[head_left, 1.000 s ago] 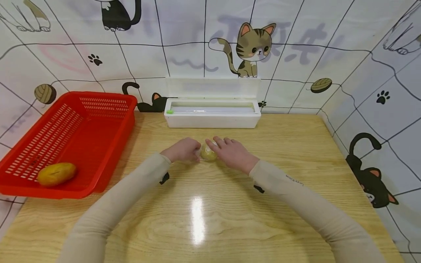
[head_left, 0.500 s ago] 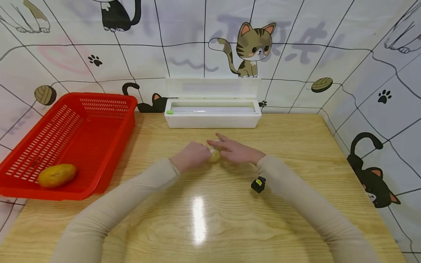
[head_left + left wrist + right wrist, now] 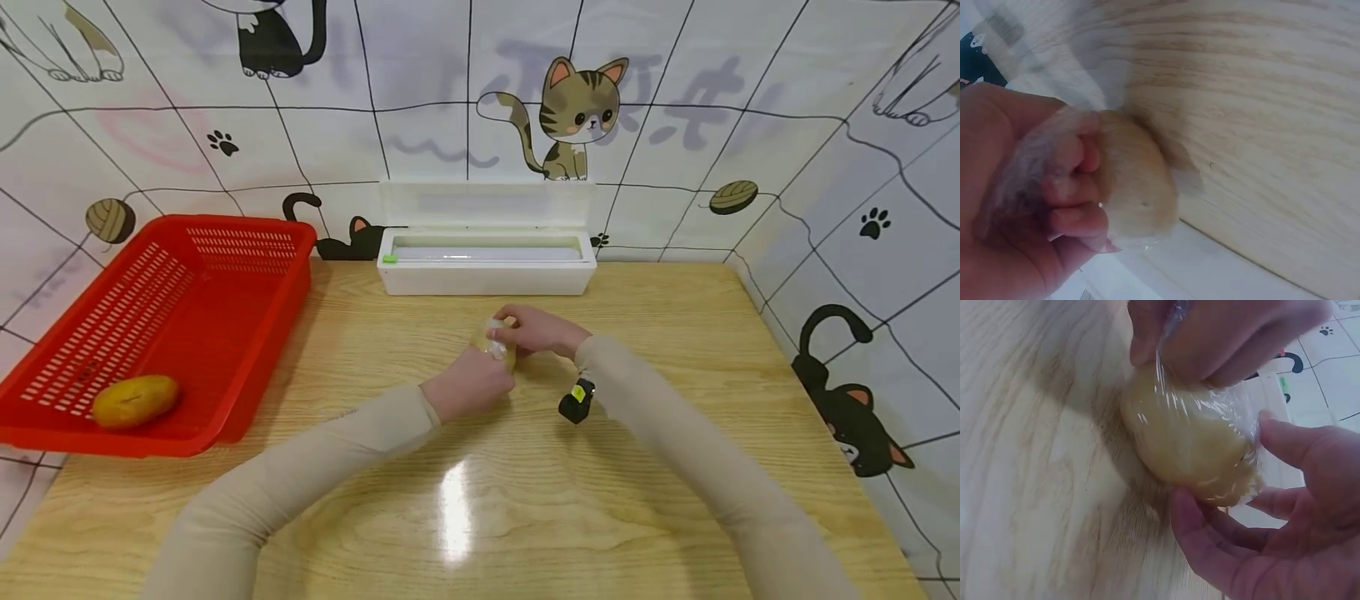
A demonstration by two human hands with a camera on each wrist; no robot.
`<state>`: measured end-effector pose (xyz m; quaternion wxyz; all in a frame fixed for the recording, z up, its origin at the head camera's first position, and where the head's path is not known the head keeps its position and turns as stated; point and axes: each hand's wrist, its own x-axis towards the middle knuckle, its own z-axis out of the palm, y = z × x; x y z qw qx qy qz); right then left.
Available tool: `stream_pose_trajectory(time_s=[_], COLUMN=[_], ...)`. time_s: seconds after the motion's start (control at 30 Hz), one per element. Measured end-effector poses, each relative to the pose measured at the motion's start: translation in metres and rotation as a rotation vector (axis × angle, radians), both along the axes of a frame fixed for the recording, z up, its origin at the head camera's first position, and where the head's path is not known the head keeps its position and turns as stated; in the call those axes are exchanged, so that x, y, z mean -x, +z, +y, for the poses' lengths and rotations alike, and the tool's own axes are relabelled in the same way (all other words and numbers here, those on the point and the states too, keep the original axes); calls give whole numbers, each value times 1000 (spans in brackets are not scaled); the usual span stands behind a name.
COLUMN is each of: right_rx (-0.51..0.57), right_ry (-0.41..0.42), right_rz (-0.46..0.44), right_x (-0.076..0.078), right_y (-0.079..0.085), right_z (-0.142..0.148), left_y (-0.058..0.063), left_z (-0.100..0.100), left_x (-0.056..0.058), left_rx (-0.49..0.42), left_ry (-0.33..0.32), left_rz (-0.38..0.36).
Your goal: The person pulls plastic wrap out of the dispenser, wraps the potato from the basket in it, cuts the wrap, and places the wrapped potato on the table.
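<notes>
Wall (image 3: 420, 67) w/ cat print at back; wood table (image 3: 375, 517) in front. Red basket (image 3: 273, 333) on person's L, near table's far L corner. White box (image 3: 486, 279), lid up, at table's far edge vs wall, R of basket. L hand (image 3: 470, 383), mid-table in front of box: fingers curled tight, gripping gathered film. R hand (image 3: 543, 327), just beside it: fingers & thumb curved round a wrapped lump (image 3: 1185, 437), gripping it. Lump's pale yellow, btwn the 2 hands, nearer person than box; can't tell if it rests on table. Unwrapped yellow oval (image 3: 135, 402) lies in basket's near end. Blk cam (image 3: 576, 402) under R wrist. Clear film (image 3: 1241, 409) covers lump, creased & shiny, twisted at L hand.
</notes>
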<state>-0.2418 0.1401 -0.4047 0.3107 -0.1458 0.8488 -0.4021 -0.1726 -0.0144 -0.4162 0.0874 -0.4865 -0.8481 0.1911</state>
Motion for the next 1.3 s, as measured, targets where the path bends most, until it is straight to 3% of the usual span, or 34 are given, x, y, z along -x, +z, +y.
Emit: stream_pose_trajectory(time_s=[0.17, 0.27, 0.37, 0.53, 0.63, 0.77, 1.07, 1.17, 1.3], right_rx=[-79, -114, -127, -143, -158, -164, -178, -167, -113], right_ry=[50, 73, 90, 113, 119, 125, 215, 225, 214], right_rz=[15, 24, 31, 73, 93, 99, 196, 202, 141], right_x=[3, 4, 4, 5, 5, 6, 6, 6, 6], right_y=[6, 8, 9, 8, 9, 8, 10, 11, 12], right_z=[-5, -7, -9, -13, -14, -13, -9, -9, -8], left_y=[4, 12, 21, 35, 39, 41, 38, 35, 30], left_z=[-1, -2, -5, -15, -17, -14, -17, -22, -26], left_x=[-4, -4, -1, 8, 13, 17, 29, 34, 39], left_rx=[-14, -17, -6, -76, -104, -98, -25, -55, -166], left_ry=[-11, -17, -13, -14, -66, -170, -283, -274, -221], left_rz=[49, 12, -87, -333, -376, -281, -32, -18, -54])
